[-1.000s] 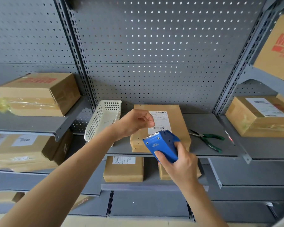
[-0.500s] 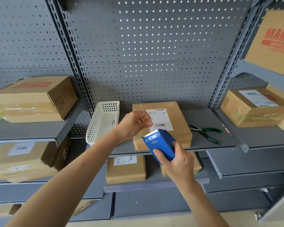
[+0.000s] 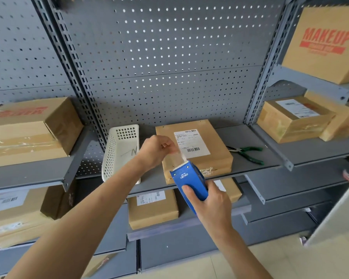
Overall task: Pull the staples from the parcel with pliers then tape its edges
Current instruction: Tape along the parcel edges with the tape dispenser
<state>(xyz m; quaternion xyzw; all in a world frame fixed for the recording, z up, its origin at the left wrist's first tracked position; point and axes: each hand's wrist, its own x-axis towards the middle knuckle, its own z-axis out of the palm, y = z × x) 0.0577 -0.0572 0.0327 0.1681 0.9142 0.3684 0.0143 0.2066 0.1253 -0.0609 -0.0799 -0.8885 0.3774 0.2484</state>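
Here the grey shelf (image 3: 256, 137) carries everything that matters, and the parcel (image 3: 214, 158) lies flat on it at centre, label up, its near edge at the shelf's front lip. To its left a white basket (image 3: 119, 154) leans on its side; to its right the pliers (image 3: 248, 153) lie on the shelf, well apart from both hands. That suggests the staple step is over and the taping step is in hand, though no staples can be made out either way.

The right hand (image 3: 214, 202) is wrapped around a blue tape dispenser (image 3: 189, 182), thumb on its top face, toothed blade pointing towards the parcel's near edge. The left hand (image 3: 157, 150) is closed in a pinch on the free end of the clear tape (image 3: 180, 158), drawn up from the blade just above the parcel's front left part.

Next, I judge, the tape end needs pressing onto an edge of the parcel, with the dispenser then run along it.
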